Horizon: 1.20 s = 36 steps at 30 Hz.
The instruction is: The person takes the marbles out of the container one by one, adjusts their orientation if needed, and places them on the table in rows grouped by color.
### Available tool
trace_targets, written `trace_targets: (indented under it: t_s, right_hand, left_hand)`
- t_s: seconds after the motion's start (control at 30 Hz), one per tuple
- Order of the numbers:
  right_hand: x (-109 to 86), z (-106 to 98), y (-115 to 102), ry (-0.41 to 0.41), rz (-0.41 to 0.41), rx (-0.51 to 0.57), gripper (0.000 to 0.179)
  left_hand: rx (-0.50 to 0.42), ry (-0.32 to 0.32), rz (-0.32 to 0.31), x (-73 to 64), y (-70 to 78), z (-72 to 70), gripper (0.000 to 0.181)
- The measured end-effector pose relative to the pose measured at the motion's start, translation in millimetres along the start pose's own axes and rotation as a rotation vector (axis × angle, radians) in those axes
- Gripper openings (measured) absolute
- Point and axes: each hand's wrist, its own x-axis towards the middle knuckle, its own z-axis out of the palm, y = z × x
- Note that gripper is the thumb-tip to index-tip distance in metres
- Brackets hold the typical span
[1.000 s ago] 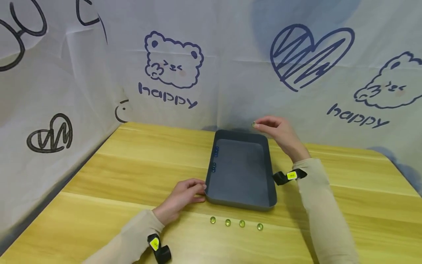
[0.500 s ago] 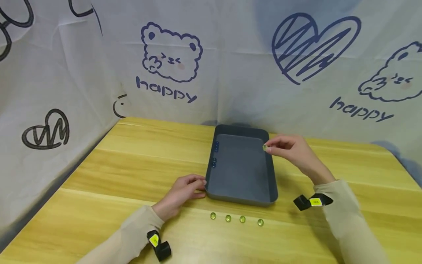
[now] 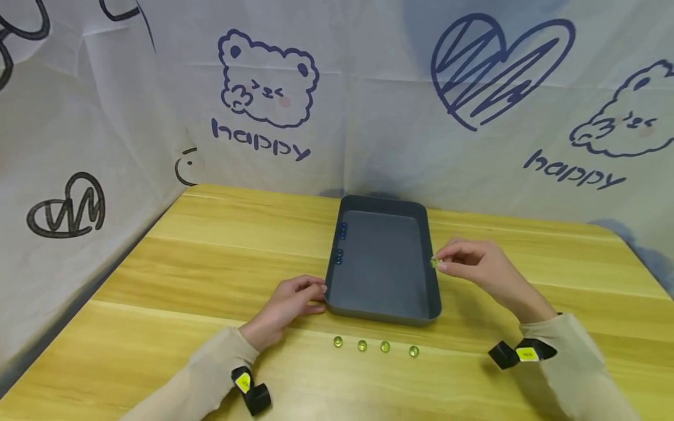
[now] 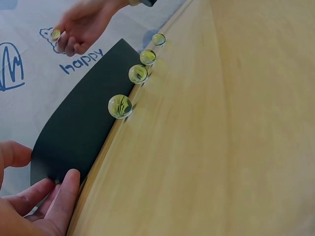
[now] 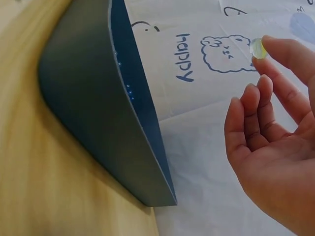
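My right hand (image 3: 487, 272) pinches a clear yellow-green glass marble (image 5: 257, 48) between thumb and forefinger, beside the right wall of a dark grey rectangular tray (image 3: 434, 292). In the right wrist view its other fingers curl loosely. My left hand (image 3: 286, 307) holds the tray's near left corner, the thumb at the rim and the fingers against the outer wall (image 4: 81, 123). Blue marbles (image 3: 343, 231) lie inside along the left wall. In front of the tray, several more yellow-green marbles (image 3: 385, 347) stand in a spaced row on the wooden table.
The wooden table (image 3: 174, 263) extends to both sides of the tray. A white cloth (image 3: 389, 88) with drawings hangs behind it, close to the tray's far end. Both wrists carry black camera straps (image 3: 526, 354).
My right hand has come from beyond the tray's far right corner towards me along its right side, with the marble still pinched. My left hand stays at the tray corner.
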Motion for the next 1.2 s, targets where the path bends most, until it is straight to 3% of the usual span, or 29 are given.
trace_targets:
  t_s: [0.3, 0.57, 1.07, 1.2]
  right_hand:
    - [-21.6, 0.0, 4.1, -0.114, -0.068, 0.119, 0.013]
    - [-38.6, -4.9, 19.3, -0.342, -0.091, 0.187, 0.019]
    - [-45.0, -2.0, 38.4, -0.455, -0.055, 0.24, 0.022]
    - [-44.0, -3.5, 44.9, -0.498, -0.081, 0.228, 0.02]
  left_hand:
    - [-0.003, 0.004, -0.003, -2.0, 0.4, 0.5, 0.028]
    - [0.005, 0.005, -0.005, -1.3, -0.3, 0.3, 0.029]
    - [0.006, 0.006, -0.006, 0.4, -1.0, 2.1, 0.029]
    - [0.004, 0.007, -0.01, 0.9, -1.2, 2.1, 0.03]
